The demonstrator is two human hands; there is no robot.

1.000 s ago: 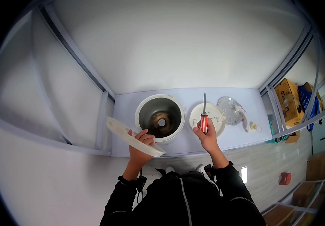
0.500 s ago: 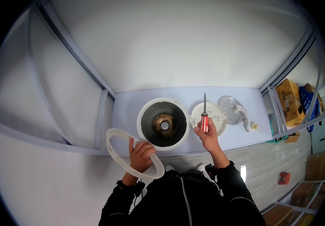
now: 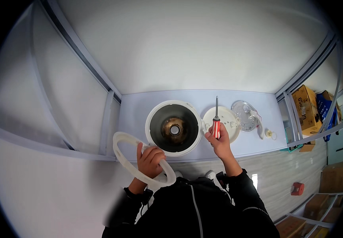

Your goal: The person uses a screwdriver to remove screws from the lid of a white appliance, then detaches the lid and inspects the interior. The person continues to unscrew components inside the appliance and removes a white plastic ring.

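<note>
My left hand is closed on a white plastic ring, tilted at the table's front edge, left of and nearer than the cooker. In my right hand a screwdriver with a red-and-white striped handle points its metal shaft away from me. Between the hands stands a rice cooker body with a white rim, its dark interior showing a browned bottom and a round centre piece. A round cream lid lies beyond my right hand, joined or touching at the cooker's right side. My fingers partly hide both held things.
A clear round cover with a white curved part lies right of the lid. Small yellowish parts sit near the table's right end. Metal frame posts border the table. Cardboard boxes and a red stool stand to the right.
The view has shifted slightly, and the ring sits a little differently, marginally to the right. Both hands keep their holds on the ring and the screwdriver.
</note>
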